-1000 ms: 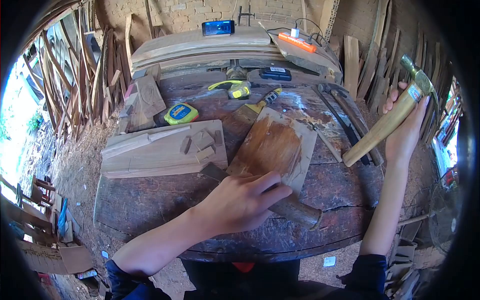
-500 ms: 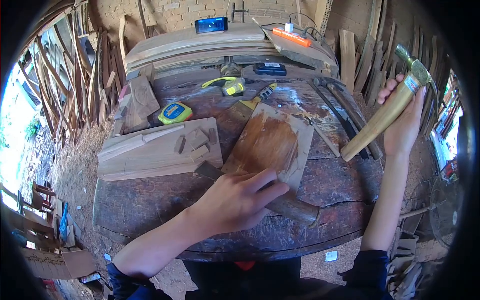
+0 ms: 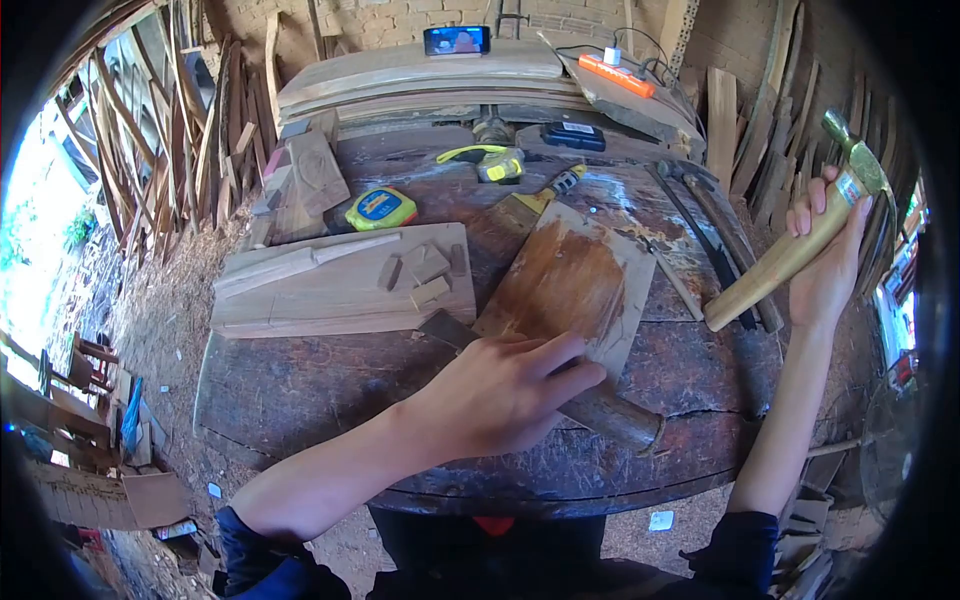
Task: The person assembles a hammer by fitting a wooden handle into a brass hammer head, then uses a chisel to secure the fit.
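My left hand (image 3: 500,395) is wrapped round a wooden-handled chisel (image 3: 618,418) low over the workbench, its flat metal blade pointing left. Beneath and behind it lies a thin board (image 3: 565,280) with a brown stained face. My right hand (image 3: 825,255) grips a claw hammer (image 3: 790,258) at the right, head up and handle slanting down to the left. To the left is a pale plank (image 3: 345,300) with a tapered wooden piece (image 3: 300,265) and small wood blocks (image 3: 430,263) on it. The chisel tip is near the plank's right corner.
On the workbench (image 3: 300,385) are a tape measure (image 3: 381,208), a brush (image 3: 530,200), yellow-strapped item (image 3: 498,165), a black case (image 3: 573,135) and long dark tools (image 3: 705,235). Behind are stacked boards (image 3: 420,85), a phone (image 3: 456,40) and an orange power strip (image 3: 615,75).
The whole view has shifted, so the bench and its objects appear a little further right. Both hands keep their holds on the chisel and the hammer.
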The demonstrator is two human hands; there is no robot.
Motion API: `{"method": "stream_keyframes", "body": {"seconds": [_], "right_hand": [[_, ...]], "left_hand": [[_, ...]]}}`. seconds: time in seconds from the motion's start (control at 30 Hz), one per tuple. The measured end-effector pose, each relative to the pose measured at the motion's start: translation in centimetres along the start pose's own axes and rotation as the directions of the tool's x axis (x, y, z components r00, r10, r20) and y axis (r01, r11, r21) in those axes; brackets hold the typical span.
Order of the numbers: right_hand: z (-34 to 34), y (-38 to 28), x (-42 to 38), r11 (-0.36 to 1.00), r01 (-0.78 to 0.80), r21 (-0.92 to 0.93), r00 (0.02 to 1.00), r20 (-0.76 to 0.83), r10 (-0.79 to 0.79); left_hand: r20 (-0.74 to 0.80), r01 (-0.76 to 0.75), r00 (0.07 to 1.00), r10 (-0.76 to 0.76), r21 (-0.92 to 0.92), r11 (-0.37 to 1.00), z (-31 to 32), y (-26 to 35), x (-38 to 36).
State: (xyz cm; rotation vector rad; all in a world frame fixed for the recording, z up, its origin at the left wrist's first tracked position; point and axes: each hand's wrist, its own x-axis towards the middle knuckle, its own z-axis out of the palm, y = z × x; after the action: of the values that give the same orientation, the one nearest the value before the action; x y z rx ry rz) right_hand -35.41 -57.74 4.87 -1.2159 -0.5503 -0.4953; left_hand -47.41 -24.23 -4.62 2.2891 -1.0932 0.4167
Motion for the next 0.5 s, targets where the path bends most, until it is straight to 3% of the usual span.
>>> {"method": "stream_keyframes", "body": {"seconds": [0.5], "right_hand": [[0.6, 0.3, -0.1, 0.994, 0.014, -0.106, 1.0, -0.02, -0.016]], "left_hand": [[-0.023, -0.022, 0.999, 0.023, 0.013, 1.0, 0.6, -0.4, -0.4]]}}
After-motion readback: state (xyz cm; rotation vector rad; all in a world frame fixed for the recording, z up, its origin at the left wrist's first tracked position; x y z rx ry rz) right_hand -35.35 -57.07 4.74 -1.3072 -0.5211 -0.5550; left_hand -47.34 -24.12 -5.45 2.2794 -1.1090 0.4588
